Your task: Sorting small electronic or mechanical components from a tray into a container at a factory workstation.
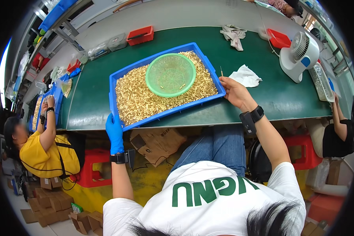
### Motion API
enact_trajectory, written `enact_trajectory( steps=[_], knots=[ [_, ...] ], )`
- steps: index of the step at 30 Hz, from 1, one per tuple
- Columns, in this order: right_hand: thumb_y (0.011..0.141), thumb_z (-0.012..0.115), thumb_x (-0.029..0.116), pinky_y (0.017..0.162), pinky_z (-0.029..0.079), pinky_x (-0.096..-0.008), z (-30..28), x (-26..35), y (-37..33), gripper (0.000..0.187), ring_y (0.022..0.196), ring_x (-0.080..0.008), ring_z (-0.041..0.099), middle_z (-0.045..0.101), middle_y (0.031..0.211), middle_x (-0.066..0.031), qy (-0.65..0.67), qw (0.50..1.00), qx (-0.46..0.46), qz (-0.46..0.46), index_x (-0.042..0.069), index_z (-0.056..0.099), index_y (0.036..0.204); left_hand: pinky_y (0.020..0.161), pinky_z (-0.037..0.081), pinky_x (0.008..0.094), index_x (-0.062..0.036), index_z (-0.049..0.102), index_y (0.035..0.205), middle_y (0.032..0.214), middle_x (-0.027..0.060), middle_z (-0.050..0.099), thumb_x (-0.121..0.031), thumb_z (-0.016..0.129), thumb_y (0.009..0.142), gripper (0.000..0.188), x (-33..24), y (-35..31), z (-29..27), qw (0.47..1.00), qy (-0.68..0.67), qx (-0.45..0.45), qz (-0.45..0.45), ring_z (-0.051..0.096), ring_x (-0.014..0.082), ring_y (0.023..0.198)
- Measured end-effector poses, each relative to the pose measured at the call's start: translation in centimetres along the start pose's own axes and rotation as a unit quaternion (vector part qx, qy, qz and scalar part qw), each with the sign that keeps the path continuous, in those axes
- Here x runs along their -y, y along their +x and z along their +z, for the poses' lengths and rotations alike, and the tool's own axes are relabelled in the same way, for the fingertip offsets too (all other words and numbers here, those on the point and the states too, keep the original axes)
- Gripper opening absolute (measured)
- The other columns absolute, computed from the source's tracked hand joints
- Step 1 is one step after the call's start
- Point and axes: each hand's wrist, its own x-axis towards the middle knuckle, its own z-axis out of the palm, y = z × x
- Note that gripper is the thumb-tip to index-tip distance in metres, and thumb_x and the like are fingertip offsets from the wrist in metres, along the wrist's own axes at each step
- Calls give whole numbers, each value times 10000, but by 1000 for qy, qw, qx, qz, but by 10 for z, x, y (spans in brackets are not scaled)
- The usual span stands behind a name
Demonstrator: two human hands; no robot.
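Note:
A shallow blue tray (pixel 163 115) sits slightly askew on the green table, its near-left corner at the table's front edge. It is filled with small brass-coloured cylindrical pieces (pixel 134 92). On top of them rests a round light-green plastic sieve basket (pixel 170 93), with a few pieces inside. In a blue glove, my left hand (pixel 114 133) grips the tray's near-left corner, its fingers partly hidden. Bare and at the tray's right corner, my right hand (pixel 236 93) has its fingers closed round a thin pointed tool (pixel 222 72) that sticks up beside the rim.
A white cloth (pixel 246 76) lies right of the tray; a grey rag (pixel 233 36) is farther back. Red bin (pixel 140 35) and clear boxes (pixel 117 42) line the back edge. A white fan (pixel 299 57) stands right. Co-workers sit at left (pixel 47 147) and right (pixel 338 129).

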Motion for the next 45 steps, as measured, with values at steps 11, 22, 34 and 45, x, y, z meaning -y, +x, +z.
enact_trajectory(
  steps=[11,22,34,45],
  knots=[
    [841,579,182,787,445,-262,-8,-11,7,215,840,-141,538,583,926,-48,32,999,3,-5,56,573,1015,606,437,288,81,537,1011,818,86,588,-134,486,880,257,26,-3,0,997,53,7,64,507,110,690],
    [871,542,211,825,443,-299,-33,-8,-76,248,949,-185,541,564,1075,-110,30,998,-46,-35,47,529,1056,625,451,263,41,534,1088,782,47,574,-140,505,875,282,52,19,23,989,-15,18,148,517,98,698],
    [893,499,186,930,409,-363,33,44,-73,224,1084,-245,508,524,1182,-152,-24,980,-18,-199,21,521,1044,733,476,406,-43,515,1164,1066,226,572,-308,635,776,485,-108,41,138,921,17,247,301,598,368,866],
    [893,505,162,866,464,-335,89,44,-13,197,998,-207,554,564,1096,-140,-102,987,69,-102,17,532,1023,545,493,328,45,566,1016,828,165,628,-129,565,772,299,-69,132,124,975,20,77,207,613,234,648]
  ],
)
